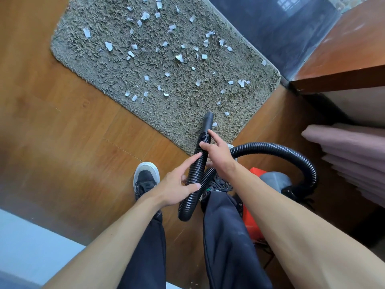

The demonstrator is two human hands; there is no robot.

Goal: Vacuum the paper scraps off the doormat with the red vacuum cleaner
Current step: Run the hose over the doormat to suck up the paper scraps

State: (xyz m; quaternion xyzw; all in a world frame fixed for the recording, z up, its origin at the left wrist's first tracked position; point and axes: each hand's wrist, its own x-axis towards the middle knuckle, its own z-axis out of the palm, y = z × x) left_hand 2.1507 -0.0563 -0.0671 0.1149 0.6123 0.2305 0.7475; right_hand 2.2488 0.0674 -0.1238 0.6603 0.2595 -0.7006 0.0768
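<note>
Hose (195,170) | likely light, ribbed, floppy; grip just behind nozzle (208,119) | right hand (218,157) wraps it there, left hand (177,188) wraps it nearer | paper scraps (108,46) featherlight

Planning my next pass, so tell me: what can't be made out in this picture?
Head view:
Vacuum cleaner: mostly hidden behind the right arm and leg; no switch shows.
Doormat: far end cut off by the top edge.
Nozzle mouth: faces away; contact with the mat unclear.
Right shoe: mostly behind the hose and right hand.
</note>
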